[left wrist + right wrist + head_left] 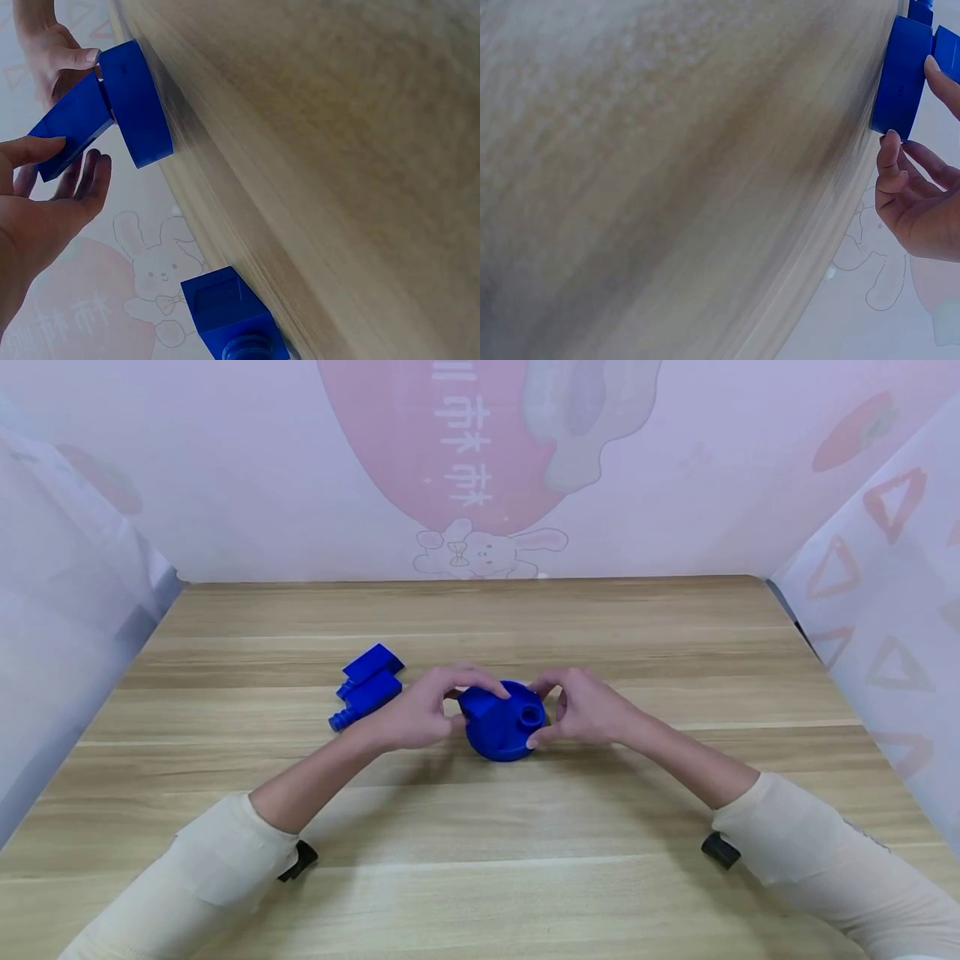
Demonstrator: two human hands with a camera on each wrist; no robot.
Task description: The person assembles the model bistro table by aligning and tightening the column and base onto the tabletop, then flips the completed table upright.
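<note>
A round blue plastic disc-shaped piece [497, 739] with a raised ring-shaped socket on top sits on the wooden table in the head view. My right hand [581, 706] grips its right edge, thumb at the near side and fingers at the far side. My left hand [427, 708] pinches a blue block-like piece [79, 124] between thumb and fingers. In the left wrist view that block is tilted and meets the upper face of the disc [139, 105]. Whether the two are joined cannot be told. The right wrist view shows my right thumb and fingers on the disc [901, 79].
Left of my left hand lie two more blue block pieces, a farther one [371, 662] and a nearer one [377, 693] with a ribbed round stub. The wooden table [480, 893] meets a printed pink curtain [247, 485] at its back edge. White curtains hang at both sides.
</note>
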